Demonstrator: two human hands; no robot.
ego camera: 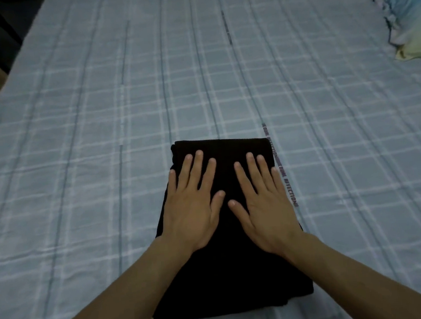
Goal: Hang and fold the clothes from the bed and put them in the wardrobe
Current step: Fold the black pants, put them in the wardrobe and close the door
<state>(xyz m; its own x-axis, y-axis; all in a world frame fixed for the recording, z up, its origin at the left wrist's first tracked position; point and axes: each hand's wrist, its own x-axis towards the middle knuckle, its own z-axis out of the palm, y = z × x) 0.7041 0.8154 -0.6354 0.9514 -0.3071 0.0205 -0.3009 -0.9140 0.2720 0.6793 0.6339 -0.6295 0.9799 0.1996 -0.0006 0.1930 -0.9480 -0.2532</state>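
Two hands, the left hand (192, 204) and right hand (266, 200), are lying flat with fingers straight and spread on the folded black garment (230, 273), which is resting on the plaid-sheeted bed (97, 118), a pastel pillow (413, 24) sitting well apart.

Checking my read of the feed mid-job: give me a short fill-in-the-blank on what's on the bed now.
1. Both hands, the left hand and right hand, press flat on the folded ____ cloth garment.
2. The garment lies on a pale blue ____-patterned bedsheet.
3. The pastel pillow sits at the far ____.

Missing: black; plaid; right
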